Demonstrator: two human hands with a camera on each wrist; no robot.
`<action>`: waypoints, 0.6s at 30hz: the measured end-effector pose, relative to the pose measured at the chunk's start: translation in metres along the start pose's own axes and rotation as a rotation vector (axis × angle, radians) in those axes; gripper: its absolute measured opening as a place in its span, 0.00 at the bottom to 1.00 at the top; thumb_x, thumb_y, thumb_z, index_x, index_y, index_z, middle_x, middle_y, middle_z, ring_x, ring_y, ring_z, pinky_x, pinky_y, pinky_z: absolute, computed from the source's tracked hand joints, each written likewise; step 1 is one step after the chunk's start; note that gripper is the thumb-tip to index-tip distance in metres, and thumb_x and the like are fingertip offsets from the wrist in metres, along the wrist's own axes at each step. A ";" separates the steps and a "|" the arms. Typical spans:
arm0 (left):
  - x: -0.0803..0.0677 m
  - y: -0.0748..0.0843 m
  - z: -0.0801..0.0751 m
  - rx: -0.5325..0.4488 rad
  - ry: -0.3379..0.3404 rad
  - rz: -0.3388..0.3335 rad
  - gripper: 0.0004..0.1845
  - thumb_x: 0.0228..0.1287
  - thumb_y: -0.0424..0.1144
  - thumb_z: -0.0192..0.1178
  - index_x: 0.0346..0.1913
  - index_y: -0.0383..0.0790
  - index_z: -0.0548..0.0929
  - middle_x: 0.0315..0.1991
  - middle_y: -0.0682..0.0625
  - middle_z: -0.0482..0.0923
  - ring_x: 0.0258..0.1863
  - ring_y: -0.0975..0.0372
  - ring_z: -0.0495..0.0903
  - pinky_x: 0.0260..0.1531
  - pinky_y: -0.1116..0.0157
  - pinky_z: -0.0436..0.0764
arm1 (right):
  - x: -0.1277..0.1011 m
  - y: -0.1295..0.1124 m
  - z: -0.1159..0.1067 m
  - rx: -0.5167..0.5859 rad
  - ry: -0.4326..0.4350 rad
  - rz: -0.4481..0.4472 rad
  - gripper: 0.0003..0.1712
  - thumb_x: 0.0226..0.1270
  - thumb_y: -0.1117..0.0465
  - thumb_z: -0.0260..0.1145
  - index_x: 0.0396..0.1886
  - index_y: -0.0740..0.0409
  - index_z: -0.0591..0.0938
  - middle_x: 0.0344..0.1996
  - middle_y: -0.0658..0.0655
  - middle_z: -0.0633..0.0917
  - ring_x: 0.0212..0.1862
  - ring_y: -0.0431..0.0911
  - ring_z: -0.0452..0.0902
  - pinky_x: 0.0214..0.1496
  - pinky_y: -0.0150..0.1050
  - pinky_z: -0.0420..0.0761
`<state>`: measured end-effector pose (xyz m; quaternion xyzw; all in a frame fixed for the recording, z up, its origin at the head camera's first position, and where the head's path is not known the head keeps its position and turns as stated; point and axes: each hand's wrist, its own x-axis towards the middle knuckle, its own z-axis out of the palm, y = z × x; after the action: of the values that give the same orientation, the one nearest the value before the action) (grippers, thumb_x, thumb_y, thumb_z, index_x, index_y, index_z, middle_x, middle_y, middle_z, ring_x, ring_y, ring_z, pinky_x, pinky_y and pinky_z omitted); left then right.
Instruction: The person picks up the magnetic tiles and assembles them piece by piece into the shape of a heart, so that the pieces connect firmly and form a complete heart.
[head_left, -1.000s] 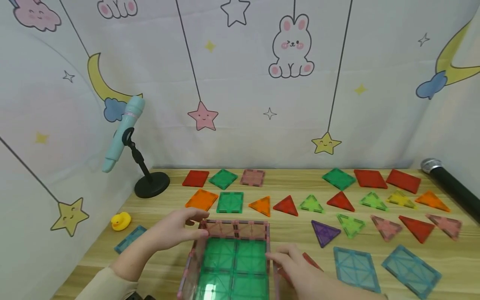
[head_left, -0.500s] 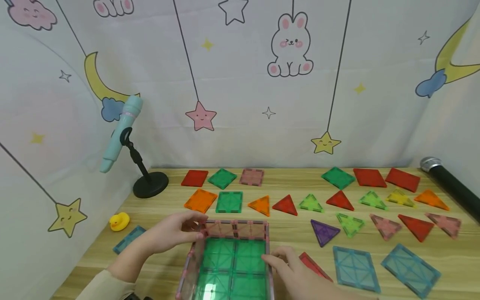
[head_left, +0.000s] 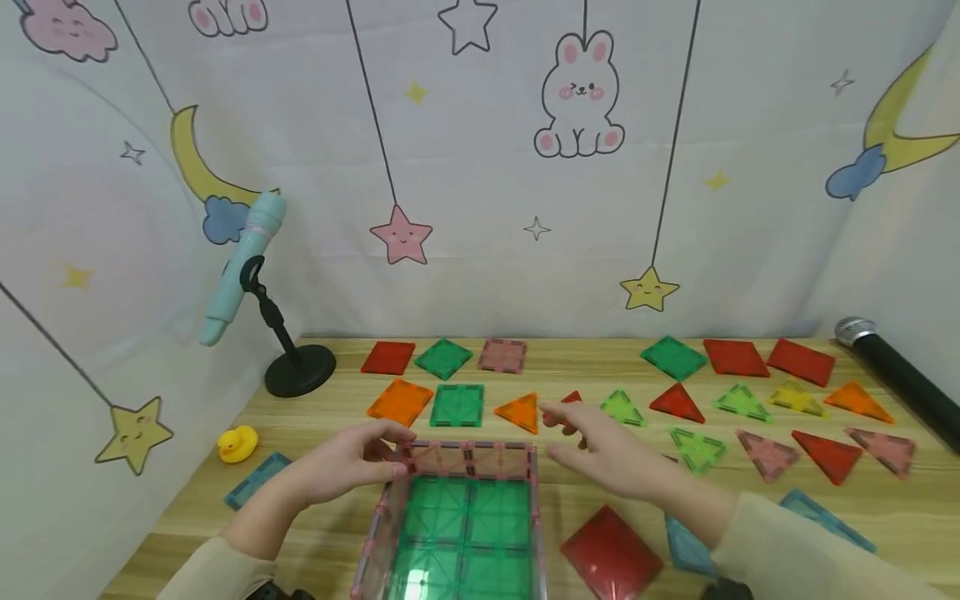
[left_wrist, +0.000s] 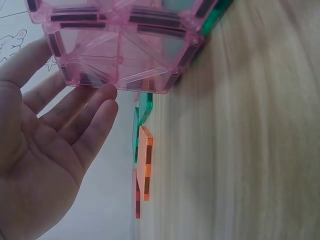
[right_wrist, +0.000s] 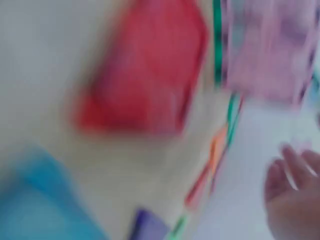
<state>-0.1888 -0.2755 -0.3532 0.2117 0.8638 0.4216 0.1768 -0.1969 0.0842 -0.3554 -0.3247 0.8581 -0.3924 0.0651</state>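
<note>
In the head view an open-topped box of magnetic tiles stands at the front middle, with pink walls [head_left: 501, 460] and a green floor [head_left: 467, 525]. My left hand [head_left: 348, 462] holds its far left corner, thumb at the side wall and fingers at the back wall. In the left wrist view those fingertips [left_wrist: 107, 95] sit right at the pink wall's edge. My right hand [head_left: 600, 446] is off the box, over the table, fingers loosely bent with nothing in them. It partly covers a red triangle tile [head_left: 572, 398]. Close to the box's right wall lies a red square tile [head_left: 611, 552].
Triangle tiles spread across the right, including a yellow one [head_left: 797, 398]. At the back lie squares such as a green one [head_left: 457, 406]. A blue tile [head_left: 686, 546] shows under the right sleeve. A black microphone [head_left: 900, 375], a mint microphone [head_left: 243, 267] on a stand and a yellow duck [head_left: 238, 444] border the table.
My right hand has left the box's right wall and moved up and forward towards the small triangles, uncovering the red square tile. The left hand stays at the corner.
</note>
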 end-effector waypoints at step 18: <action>0.003 0.000 -0.001 -0.054 -0.025 -0.020 0.21 0.66 0.42 0.58 0.59 0.38 0.72 0.54 0.44 0.73 0.47 0.55 0.75 0.46 0.58 0.77 | 0.078 0.057 -0.001 -0.493 -0.172 0.276 0.28 0.66 0.50 0.57 0.65 0.48 0.72 0.65 0.58 0.66 0.64 0.62 0.56 0.60 0.60 0.62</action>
<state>-0.1920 -0.2745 -0.3536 0.2033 0.8519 0.4404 0.1974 -0.2870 0.0644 -0.3844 -0.2428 0.9550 -0.1303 0.1095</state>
